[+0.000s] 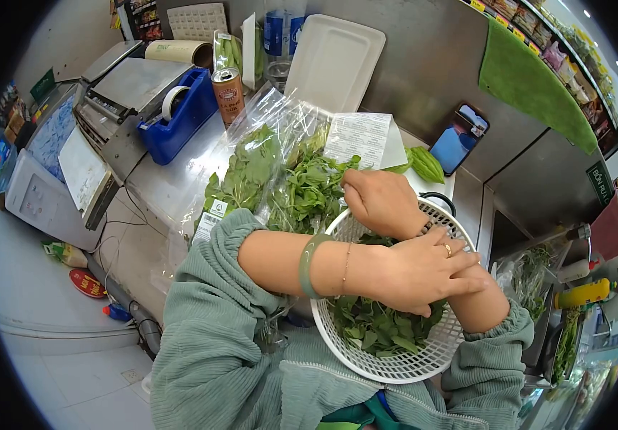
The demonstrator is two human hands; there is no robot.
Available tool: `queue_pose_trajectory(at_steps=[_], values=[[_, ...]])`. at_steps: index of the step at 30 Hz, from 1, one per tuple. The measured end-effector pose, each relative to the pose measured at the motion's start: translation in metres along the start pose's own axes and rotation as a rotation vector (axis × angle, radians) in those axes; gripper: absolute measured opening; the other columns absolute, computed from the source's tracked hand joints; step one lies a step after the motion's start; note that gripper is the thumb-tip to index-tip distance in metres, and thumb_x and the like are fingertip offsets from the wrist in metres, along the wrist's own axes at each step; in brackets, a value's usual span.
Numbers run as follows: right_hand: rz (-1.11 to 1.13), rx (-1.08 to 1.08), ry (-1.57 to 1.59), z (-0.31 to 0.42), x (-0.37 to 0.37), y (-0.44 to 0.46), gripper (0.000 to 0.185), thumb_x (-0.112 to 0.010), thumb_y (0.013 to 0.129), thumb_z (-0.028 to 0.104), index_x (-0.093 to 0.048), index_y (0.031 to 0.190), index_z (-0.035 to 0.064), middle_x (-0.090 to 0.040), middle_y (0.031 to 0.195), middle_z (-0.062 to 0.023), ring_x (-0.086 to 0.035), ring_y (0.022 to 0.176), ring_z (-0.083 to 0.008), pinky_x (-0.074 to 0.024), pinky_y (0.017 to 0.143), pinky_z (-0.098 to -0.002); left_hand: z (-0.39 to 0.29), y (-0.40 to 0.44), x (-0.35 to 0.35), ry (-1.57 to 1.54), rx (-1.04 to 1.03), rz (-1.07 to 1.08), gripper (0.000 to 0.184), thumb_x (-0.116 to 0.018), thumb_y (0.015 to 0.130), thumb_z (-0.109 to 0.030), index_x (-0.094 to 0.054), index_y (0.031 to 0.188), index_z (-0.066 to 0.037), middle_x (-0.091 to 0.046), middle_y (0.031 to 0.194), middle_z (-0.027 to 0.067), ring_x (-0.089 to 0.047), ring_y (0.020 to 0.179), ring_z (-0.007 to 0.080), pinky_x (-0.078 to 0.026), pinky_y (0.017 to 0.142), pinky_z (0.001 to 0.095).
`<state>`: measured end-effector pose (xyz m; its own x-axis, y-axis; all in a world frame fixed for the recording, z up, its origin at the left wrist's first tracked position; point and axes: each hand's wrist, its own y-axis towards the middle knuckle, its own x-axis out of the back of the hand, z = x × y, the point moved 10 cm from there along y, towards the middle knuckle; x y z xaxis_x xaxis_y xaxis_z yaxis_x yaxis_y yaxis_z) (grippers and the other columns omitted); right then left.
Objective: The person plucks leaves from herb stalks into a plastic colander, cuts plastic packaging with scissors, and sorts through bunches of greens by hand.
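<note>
My forearms cross over a white perforated basket (332,326) that holds loose green leaves (381,330). My left hand (427,269), with a ring, lies across my right wrist and forearm, its fingers spread. My right hand (383,203) is bent at the wrist above the basket's far rim, fingers curled; whatever they may hold is hidden. Beside it, clear plastic bags of leafy herbs (248,172) lie on the metal counter, one with a barcode label (210,218). A printed paper (358,140) rests behind the herbs.
A blue tape dispenser (180,129), a brown can (229,97) and a scale (97,175) stand at the left. Behind are a white tray (335,61), a phone (459,140) and green ridged vegetables (426,165). More greens (531,287) and a yellow bottle (583,294) are at the right.
</note>
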<state>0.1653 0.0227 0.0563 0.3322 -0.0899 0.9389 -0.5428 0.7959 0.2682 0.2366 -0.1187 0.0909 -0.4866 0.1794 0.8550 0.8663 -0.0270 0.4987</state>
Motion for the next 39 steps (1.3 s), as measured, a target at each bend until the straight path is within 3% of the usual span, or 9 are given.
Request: queue_pose_trajectory(at_steps=[11, 18, 20, 21, 24, 30, 33, 36, 39], values=[[0.006, 0.035, -0.006, -0.002, -0.002, 0.000, 0.020, -0.046, 0.087, 0.020, -0.060, 0.085, 0.0052, -0.062, 0.069, -0.0163, -0.060, 0.065, -0.0376, -0.0464, 0.061, -0.0495, 0.002, 0.010, 0.005, -0.079, 0.007, 0.016, 0.075, -0.076, 0.074, -0.034, -0.043, 0.137, -0.010, -0.045, 0.135, 0.0201, -0.045, 0.123, 0.0363, -0.038, 0.094, 0.0477], [0.052, 0.068, 0.146, -0.003, -0.007, -0.005, 0.025, -0.046, 0.090, 0.026, -0.060, 0.086, 0.0052, -0.064, 0.073, -0.0175, -0.063, 0.074, -0.0372, -0.0490, 0.068, -0.0486, -0.018, -0.030, 0.138, 0.137, 0.101, -0.223, 0.046, -0.074, 0.078, -0.032, -0.060, 0.113, -0.006, -0.060, 0.111, 0.0147, -0.061, 0.101, 0.0307, -0.045, 0.088, 0.0439], [0.029, 0.116, 0.197, -0.002, -0.003, -0.011, 0.027, -0.045, 0.090, 0.027, -0.059, 0.085, 0.0048, -0.064, 0.074, -0.0178, -0.063, 0.076, -0.0376, -0.0493, 0.069, -0.0494, -0.008, -0.067, 0.163, 0.261, 0.312, -0.140, 0.049, -0.074, 0.077, -0.033, -0.061, 0.116, -0.007, -0.062, 0.114, 0.0136, -0.063, 0.097, 0.0322, -0.049, 0.082, 0.0411], [0.258, -0.014, 0.019, 0.000, -0.004, -0.014, 0.030, -0.045, 0.093, 0.030, -0.059, 0.085, 0.0042, -0.063, 0.072, -0.0170, -0.063, 0.074, -0.0380, -0.0493, 0.069, -0.0495, 0.005, -0.093, 0.165, 0.313, 0.508, -0.014, 0.050, -0.074, 0.077, -0.034, -0.061, 0.115, -0.005, -0.063, 0.112, 0.0148, -0.062, 0.097, 0.0333, -0.049, 0.081, 0.0411], [0.358, -0.004, -0.076, 0.005, 0.001, -0.026, 0.034, -0.043, 0.095, 0.031, -0.058, 0.084, 0.0034, -0.063, 0.071, -0.0168, -0.062, 0.073, -0.0382, -0.0489, 0.068, -0.0499, 0.036, -0.174, 0.152, 0.382, 1.132, 0.308, 0.057, -0.071, 0.080, -0.041, -0.058, 0.115, 0.002, -0.063, 0.114, 0.0195, -0.061, 0.099, 0.0367, -0.049, 0.082, 0.0428], [0.276, 0.060, 0.063, 0.001, 0.016, -0.054, 0.038, -0.044, 0.097, 0.036, -0.060, 0.088, 0.0037, -0.061, 0.076, -0.0155, -0.060, 0.077, -0.0342, -0.0459, 0.071, -0.0474, 0.051, -0.210, 0.070, 0.431, 1.097, 0.131, 0.079, -0.069, 0.080, -0.050, -0.045, 0.131, 0.005, -0.051, 0.124, 0.0348, -0.056, 0.110, 0.0447, -0.049, 0.089, 0.0453], [0.183, 0.077, 0.039, 0.003, 0.018, -0.062, 0.039, -0.044, 0.097, 0.039, -0.061, 0.090, 0.0050, -0.061, 0.077, -0.0135, -0.060, 0.079, -0.0329, -0.0454, 0.071, -0.0463, 0.063, -0.182, 0.044, 0.339, 1.099, 0.225, 0.085, -0.069, 0.079, -0.048, -0.035, 0.138, 0.004, -0.041, 0.131, 0.0418, -0.052, 0.114, 0.0515, -0.047, 0.092, 0.0483], [0.166, 0.061, -0.018, 0.003, 0.016, -0.063, 0.037, -0.044, 0.097, 0.040, -0.061, 0.093, 0.0066, -0.061, 0.081, -0.0109, -0.060, 0.082, -0.0300, -0.0430, 0.073, -0.0447, 0.068, -0.166, 0.018, 0.386, 1.038, 0.291, 0.082, -0.070, 0.080, -0.043, -0.036, 0.138, 0.004, -0.038, 0.132, 0.0426, -0.048, 0.116, 0.0554, -0.046, 0.088, 0.0591], [0.165, 0.039, -0.007, 0.002, 0.017, -0.064, 0.038, -0.044, 0.097, 0.041, -0.060, 0.095, 0.0068, -0.061, 0.083, -0.0104, -0.060, 0.086, -0.0296, -0.0417, 0.075, -0.0448, 0.072, -0.164, 0.007, 0.405, 0.997, 0.317, 0.077, -0.069, 0.079, -0.028, -0.032, 0.139, 0.003, -0.038, 0.131, 0.0452, -0.049, 0.113, 0.0575, -0.048, 0.088, 0.0537]])
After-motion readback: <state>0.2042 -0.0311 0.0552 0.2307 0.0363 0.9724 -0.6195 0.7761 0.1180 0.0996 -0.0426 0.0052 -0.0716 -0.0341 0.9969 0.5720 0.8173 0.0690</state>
